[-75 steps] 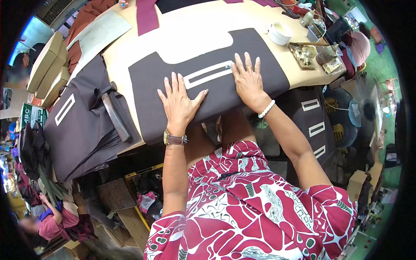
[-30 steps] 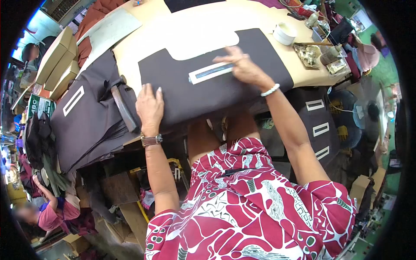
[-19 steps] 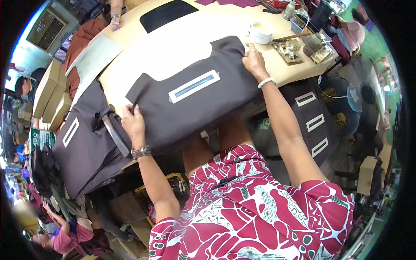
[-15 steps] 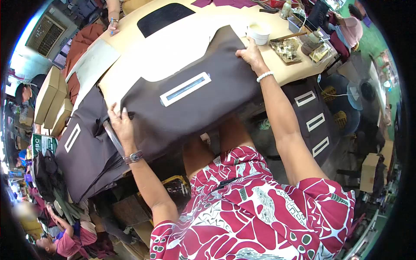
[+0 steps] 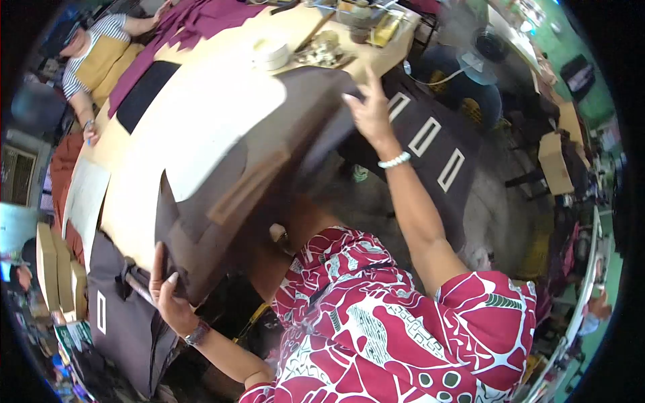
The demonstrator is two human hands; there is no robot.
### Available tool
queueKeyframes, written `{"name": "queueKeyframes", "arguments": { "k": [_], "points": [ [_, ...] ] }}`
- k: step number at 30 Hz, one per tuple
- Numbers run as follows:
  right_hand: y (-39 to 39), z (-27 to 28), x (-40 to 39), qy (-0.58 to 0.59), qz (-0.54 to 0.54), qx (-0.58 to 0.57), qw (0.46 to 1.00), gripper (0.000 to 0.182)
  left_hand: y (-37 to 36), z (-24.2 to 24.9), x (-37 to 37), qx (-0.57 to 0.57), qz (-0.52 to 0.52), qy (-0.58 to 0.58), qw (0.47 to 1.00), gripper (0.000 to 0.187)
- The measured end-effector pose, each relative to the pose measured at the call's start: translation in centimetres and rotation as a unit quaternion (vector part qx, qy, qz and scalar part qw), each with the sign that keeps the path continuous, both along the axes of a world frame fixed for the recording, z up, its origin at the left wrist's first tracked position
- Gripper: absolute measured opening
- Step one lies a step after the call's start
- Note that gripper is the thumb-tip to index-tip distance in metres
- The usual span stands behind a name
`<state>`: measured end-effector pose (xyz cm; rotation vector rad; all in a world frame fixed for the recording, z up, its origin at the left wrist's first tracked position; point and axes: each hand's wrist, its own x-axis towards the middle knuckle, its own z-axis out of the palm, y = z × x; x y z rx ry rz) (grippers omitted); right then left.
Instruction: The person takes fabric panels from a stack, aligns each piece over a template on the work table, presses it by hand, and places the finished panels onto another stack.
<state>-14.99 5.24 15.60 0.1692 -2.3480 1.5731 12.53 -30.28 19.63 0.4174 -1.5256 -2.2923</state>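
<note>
A dark brown fabric panel [image 5: 262,161] is stretched between my hands at the table's near edge, smeared by motion and with its near side curling. A faint rectangular outline crosses its middle. My left hand [image 5: 173,301] grips the panel's lower left corner, index finger pointing up and thumb apart from it. At the far right corner, my right hand [image 5: 371,114] has its thumb against the fabric's edge; its other fingers are partly hidden. Next to my left hand, a metal rod [image 5: 140,285] lies on a pile of dark brown panels [image 5: 127,336].
The pale table [image 5: 134,178] holds a white tub [image 5: 271,55], brown scraps and maroon cloth [image 5: 151,64]. A co-worker [image 5: 111,57] sits across it. More dark panels with white-framed slots [image 5: 424,137] hang at the right. Cardboard boxes [image 5: 57,269] stand left; a fan [image 5: 489,46] stands right.
The fabric panel has swung up and turned, so its white-framed slot no longer shows plainly. My view has turned right. The fingers of both hands have straightened somewhat.
</note>
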Motion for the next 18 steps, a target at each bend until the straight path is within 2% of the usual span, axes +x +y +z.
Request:
{"name": "queueKeyframes", "arguments": {
  "k": [1, 2, 3, 4, 5, 6, 7, 8, 9, 10, 11, 12, 13, 14, 16, 18],
  "points": [
    [2.9, -1.1, 0.7, 0.037, -0.032, 0.032, 0.998, 0.075, 0.8, -0.7, -0.6, -0.019, -0.016, -0.034, 0.999, 0.054],
    [6.6, -3.0, 1.1, 0.018, -0.079, 0.055, 0.995, 0.073, 2.7, -0.8, -1.6, -0.061, -0.041, -0.046, 0.996, 0.050],
    [10.7, -4.1, 2.2, 0.044, -0.106, 0.146, 0.983, 0.063, 4.6, -0.9, -2.6, -0.105, -0.066, -0.055, 0.991, 0.046],
    [13.5, -3.4, 4.0, -0.036, -0.144, 0.127, 0.981, 0.052, 6.5, -1.4, -3.7, -0.168, -0.111, -0.074, 0.977, 0.042],
    [16.7, -3.2, 5.6, -0.023, -0.169, 0.175, 0.970, 0.048, 8.7, -2.7, -4.6, -0.138, -0.149, -0.105, 0.974, 0.039],
    [21.9, -4.8, 6.7, -0.082, -0.179, 0.228, 0.954, 0.054, 11.1, -2.9, -5.9, -0.183, -0.208, -0.118, 0.954, 0.039],
    [24.3, -3.0, 8.8, -0.127, -0.214, 0.288, 0.925, 0.060, 13.9, -2.2, -7.2, -0.229, -0.275, -0.155, 0.921, 0.041],
    [27.5, -1.8, 10.5, -0.189, -0.200, 0.279, 0.920, 0.065, 15.5, -5.4, -7.7, -0.199, -0.346, -0.106, 0.911, 0.043],
    [31.1, -1.6, 11.7, -0.270, -0.256, 0.281, 0.885, 0.067, 17.7, -5.7, -8.1, -0.210, -0.399, -0.079, 0.889, 0.045],
    [33.8, -0.4, 13.3, -0.256, -0.259, 0.316, 0.876, 0.071, 19.7, -6.8, -8.4, -0.204, -0.446, -0.015, 0.872, 0.048],
    [35.5, 1.4, 13.9, -0.290, -0.293, 0.356, 0.839, 0.071, 21.6, -8.3, -8.6, -0.180, -0.491, 0.027, 0.852, 0.052],
    [38.4, 2.1, 14.6, -0.277, -0.305, 0.397, 0.820, 0.070, 23.5, -8.8, -8.3, -0.152, -0.514, 0.056, 0.842, 0.057],
    [40.3, 2.9, 14.5, -0.286, -0.334, 0.415, 0.797, 0.069, 24.8, -9.1, -8.3, -0.182, -0.559, 0.056, 0.807, 0.060],
    [41.1, 4.0, 14.3, -0.274, -0.335, 0.451, 0.781, 0.066, 25.7, -6.9, -8.4, -0.224, -0.596, 0.006, 0.771, 0.059],
    [43.6, 3.5, 12.4, -0.234, -0.329, 0.480, 0.779, 0.060, 27.8, -8.0, -7.6, -0.213, -0.561, 0.064, 0.797, 0.061],
    [44.0, 1.2, 9.2, -0.213, -0.324, 0.517, 0.763, 0.057, 28.7, -10.0, -7.9, -0.322, -0.468, 0.117, 0.815, 0.068]
  ]
}}
